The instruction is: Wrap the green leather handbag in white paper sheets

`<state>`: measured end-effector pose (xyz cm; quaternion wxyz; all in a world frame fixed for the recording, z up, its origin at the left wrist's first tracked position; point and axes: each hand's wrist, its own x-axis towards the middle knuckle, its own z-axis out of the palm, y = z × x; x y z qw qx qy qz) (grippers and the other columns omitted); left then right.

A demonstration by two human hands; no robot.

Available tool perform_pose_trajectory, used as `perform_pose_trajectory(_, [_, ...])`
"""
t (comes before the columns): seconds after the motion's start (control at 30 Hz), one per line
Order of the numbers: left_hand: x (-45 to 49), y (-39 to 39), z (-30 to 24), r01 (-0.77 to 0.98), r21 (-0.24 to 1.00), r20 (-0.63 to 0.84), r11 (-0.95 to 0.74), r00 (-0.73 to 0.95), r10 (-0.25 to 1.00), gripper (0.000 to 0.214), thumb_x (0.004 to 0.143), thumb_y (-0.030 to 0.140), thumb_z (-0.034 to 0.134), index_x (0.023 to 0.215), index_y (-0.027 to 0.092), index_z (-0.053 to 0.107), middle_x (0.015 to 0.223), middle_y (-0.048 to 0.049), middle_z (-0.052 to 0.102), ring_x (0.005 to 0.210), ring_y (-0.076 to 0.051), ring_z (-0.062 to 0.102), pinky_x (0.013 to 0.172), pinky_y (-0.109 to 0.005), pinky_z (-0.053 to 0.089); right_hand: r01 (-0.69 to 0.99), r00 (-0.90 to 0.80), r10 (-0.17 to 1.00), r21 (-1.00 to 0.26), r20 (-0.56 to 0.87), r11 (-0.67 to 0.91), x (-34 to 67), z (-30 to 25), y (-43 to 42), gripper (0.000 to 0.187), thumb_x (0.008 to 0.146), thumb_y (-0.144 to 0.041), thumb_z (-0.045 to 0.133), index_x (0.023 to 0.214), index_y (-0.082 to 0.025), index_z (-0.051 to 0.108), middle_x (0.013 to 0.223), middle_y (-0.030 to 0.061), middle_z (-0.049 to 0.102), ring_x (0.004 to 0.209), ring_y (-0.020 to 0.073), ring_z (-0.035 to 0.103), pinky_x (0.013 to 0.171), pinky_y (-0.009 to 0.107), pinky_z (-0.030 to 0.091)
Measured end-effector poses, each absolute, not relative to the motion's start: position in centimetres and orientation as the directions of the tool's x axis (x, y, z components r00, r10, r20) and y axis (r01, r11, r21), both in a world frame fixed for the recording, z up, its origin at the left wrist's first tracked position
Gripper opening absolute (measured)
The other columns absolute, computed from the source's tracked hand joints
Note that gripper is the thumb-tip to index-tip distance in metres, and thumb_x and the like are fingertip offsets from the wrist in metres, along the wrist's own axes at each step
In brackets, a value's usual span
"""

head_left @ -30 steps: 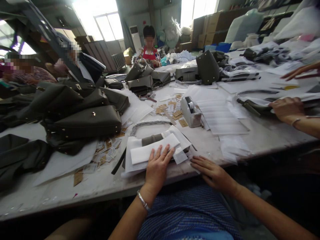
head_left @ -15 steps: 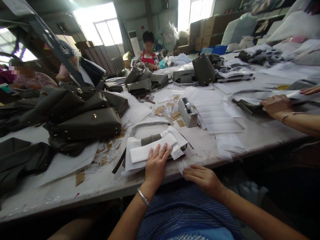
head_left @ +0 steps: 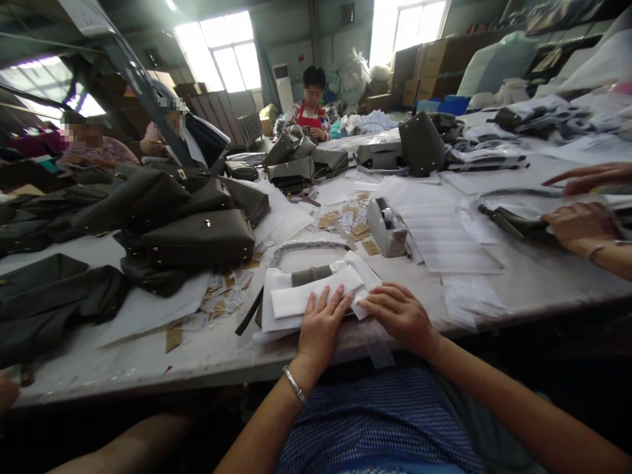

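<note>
A dark olive handbag (head_left: pixel 312 275) lies flat at the table's front edge, mostly hidden under white wrapping. Its handle (head_left: pixel 309 246) is wrapped in clear film and arches away from me. My left hand (head_left: pixel 323 322) rests flat on the white foam strip (head_left: pixel 296 296) over the bag, holding nothing, with fingers stretched out. Beside it, my right hand (head_left: pixel 405 319) touches the right end of the wrapping with extended fingertips; the thumb is hidden. A clear strip of film (head_left: pixel 380 352) hangs over the table edge below my right hand.
Dark handbags (head_left: pixel 202 240) are piled on the left. Beyond my bag stand a tape dispenser (head_left: pixel 390 234) and scattered brown tags (head_left: pixel 360 230). White foam sheets (head_left: pixel 444 230) lie right of them. A co-worker's hands (head_left: pixel 582 224) work on another bag at right.
My right hand has moved up from the film at the table edge onto the wrapping's right end. My left hand stays on the foam. The co-worker's far hand has lifted.
</note>
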<state>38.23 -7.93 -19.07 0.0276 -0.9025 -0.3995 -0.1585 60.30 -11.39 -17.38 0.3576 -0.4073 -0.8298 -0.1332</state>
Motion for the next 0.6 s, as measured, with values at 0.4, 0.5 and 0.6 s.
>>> perform_pose_trajectory(0.4, [38.3,-7.9,-19.3,0.736,0.116,0.305,-0.667,0.612,0.729,0.068,0.092,0.004,0.045,0.153,0.031,0.029,0.156,0.0005,0.038,0.145,-0.026,0.034,0.117,-0.053,0.033,0.737,-0.462,0.55,-0.043,0.696,0.674,60.0,-17.4,-13.2,0.025,0.094,-0.013,0.058,0.11,-0.026,0.072,0.088,0.0008,0.075,0.091,0.0178,0.063,0.084,0.033,0.045])
perform_pose_trajectory(0.5, [38.3,-7.8,-19.3,0.739,0.103,0.307,-0.666,0.613,0.728,0.072,0.089,0.001,0.045,0.152,0.031,0.03,0.155,-0.0008,0.04,0.144,-0.025,0.035,0.117,-0.053,0.033,0.754,-0.461,0.556,-0.025,0.691,0.656,60.2,-18.5,-12.9,0.022,0.094,-0.014,0.058,0.107,-0.025,0.073,0.087,0.001,0.075,0.091,0.0179,0.064,0.081,0.032,0.046])
perform_pose_trajectory(0.6, [38.2,-7.8,-18.9,0.738,0.112,0.294,-0.666,0.615,0.731,0.075,0.085,-0.001,0.047,0.151,0.031,0.033,0.154,-0.0009,0.042,0.143,-0.024,0.036,0.118,-0.051,0.032,0.77,-0.46,0.555,0.001,0.693,0.638,60.2,-19.6,-12.3,0.024,0.093,-0.013,0.059,0.109,-0.025,0.073,0.085,0.0004,0.075,0.091,0.0166,0.066,0.078,0.029,0.047])
